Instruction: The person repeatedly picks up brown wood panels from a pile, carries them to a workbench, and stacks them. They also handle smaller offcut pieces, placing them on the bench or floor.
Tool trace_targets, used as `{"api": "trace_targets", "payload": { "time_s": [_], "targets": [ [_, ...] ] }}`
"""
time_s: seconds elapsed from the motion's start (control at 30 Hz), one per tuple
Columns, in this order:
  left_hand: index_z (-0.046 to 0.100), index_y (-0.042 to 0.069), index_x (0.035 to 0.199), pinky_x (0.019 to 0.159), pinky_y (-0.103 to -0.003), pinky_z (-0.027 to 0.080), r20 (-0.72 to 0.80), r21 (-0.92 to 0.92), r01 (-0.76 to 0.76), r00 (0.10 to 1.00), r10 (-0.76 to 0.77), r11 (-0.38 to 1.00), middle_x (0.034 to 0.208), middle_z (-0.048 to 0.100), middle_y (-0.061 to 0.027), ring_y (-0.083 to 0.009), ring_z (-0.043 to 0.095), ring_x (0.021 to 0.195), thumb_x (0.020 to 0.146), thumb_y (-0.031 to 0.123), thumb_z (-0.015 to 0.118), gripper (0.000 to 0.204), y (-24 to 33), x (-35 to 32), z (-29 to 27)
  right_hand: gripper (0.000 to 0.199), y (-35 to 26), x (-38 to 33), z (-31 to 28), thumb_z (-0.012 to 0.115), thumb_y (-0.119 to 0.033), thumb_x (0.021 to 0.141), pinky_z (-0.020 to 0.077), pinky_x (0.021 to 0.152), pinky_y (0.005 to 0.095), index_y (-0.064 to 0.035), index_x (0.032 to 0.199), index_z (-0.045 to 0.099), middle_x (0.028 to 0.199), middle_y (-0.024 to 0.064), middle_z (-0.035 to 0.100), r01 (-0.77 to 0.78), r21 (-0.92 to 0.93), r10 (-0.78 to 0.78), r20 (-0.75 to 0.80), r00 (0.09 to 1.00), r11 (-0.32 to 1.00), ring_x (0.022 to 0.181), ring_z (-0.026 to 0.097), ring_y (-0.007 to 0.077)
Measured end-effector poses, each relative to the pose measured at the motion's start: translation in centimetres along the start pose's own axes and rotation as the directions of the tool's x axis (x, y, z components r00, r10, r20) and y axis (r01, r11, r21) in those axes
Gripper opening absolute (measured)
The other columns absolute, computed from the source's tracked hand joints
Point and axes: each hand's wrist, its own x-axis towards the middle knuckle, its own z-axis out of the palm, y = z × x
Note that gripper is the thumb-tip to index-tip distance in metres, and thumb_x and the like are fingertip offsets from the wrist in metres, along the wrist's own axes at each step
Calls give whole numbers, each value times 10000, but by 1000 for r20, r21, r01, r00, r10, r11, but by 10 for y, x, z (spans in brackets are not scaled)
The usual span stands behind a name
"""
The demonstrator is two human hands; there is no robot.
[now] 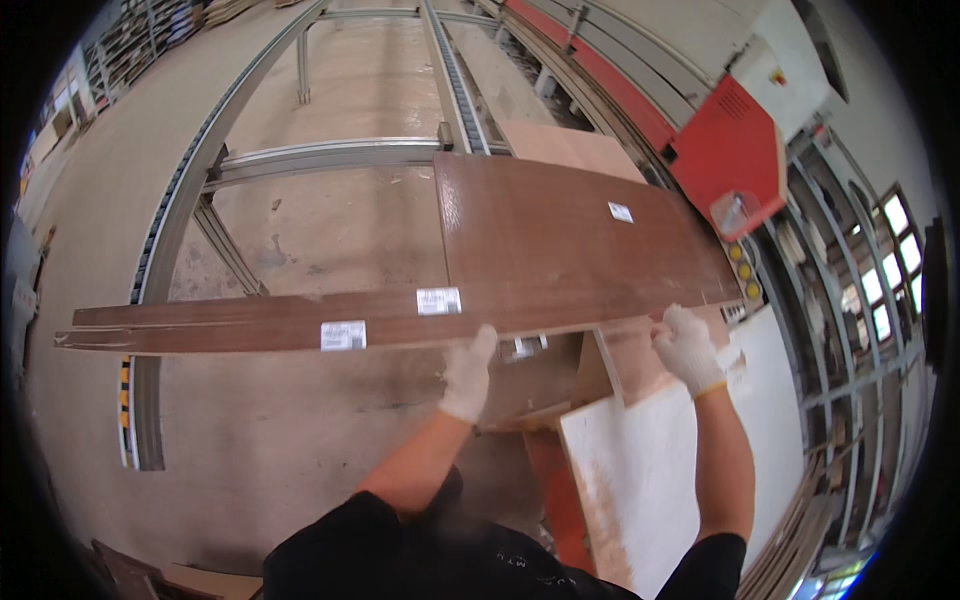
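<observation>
From eight o'clock round to twelve spreads the floor (340, 230), and on it stands a metal frame (330, 158), its long rails running toward eleven and twelve. At two o'clock sits a red and white machine (730, 150); a metal rack (862, 384) lines the rim at three. The brown panel (560, 235) lies flat just off centre toward two o'clock, beside the machine. Between four and five o'clock is a white board (650, 470), and at six the person's black shirt (430, 555). Brown strips (230, 312) reach out to nine o'clock across the frame's left rail; where they meet the panel is hard to make out. Just below centre, at six o'clock, the gloved left hand (467, 375) is at the strips' near edge, fingers close together. Past three o'clock the gloved right hand (690, 345) is at the brown stock's near edge, fingers bent. Whether either hand grips cannot be told. Smallest are three white labels (343, 335): one on the panel, two on the strips.
</observation>
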Motion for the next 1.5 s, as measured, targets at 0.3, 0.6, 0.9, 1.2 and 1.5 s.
{"api": "trace_targets", "payload": {
  "time_s": [0.3, 0.6, 0.9, 1.2, 1.5],
  "targets": [
    [747, 31, 1141, 867, -391, 567, 558, -86, 126, 828, -57, 988, 1044, 746, -91, -232, 690, 981, 1011, 168, 646, 214, -182, 5, 18, 357, -7, 370, 93, 586, -312, 1019, 492, 1059, 505, -41, 1217, 704, 1250, 217, 720, 117, 51, -105, -198, 975, 992, 1216, 642, 423],
    [771, 38, 1110, 884, -376, 570, 821, 65, 324, 520, -235, 944, 1053, 763, -102, -243, 702, 999, 1025, 194, 624, 230, -244, -10, 58, 748, 5, 446, 105, 285, -518, 1104, 468, 1036, 569, 55, 1041, 762, 1094, 368, 696, 217, -203, -165, 245, 955, 955, 1157, 639, 532],
    [761, 33, 1128, 901, -364, 564, 594, -15, 479, 710, -378, 878, 1092, 757, -109, -239, 699, 1030, 1023, 222, 626, 255, -140, 50, -23, 670, -10, 364, 60, 306, -466, 1105, 428, 1127, 537, 38, 1260, 719, 1357, 351, 636, -45, -163, 93, 302, 949, 986, 1329, 577, 494],
    [750, 28, 1145, 918, -352, 558, 563, -171, 266, 817, -128, 949, 1130, 751, -117, -235, 696, 1060, 1020, 250, 629, 283, 54, 124, -21, 553, 21, 230, -125, 329, -433, 1087, 496, 1083, 496, -56, 1272, 688, 1345, 248, 692, -111, -81, 109, -30, 994, 991, 1279, 648, 438],
    [740, 22, 1162, 935, -340, 552, 768, -476, 160, 554, 321, 865, 1169, 745, -124, -232, 692, 1091, 1017, 278, 631, 313, 238, 67, 70, 594, -19, -24, -363, 347, -453, 1079, 435, 1155, 477, -60, 1404, 652, 1439, 218, 654, -586, -10, 451, -628, 634, 810, 1354, 608, 407]
  ]
}}
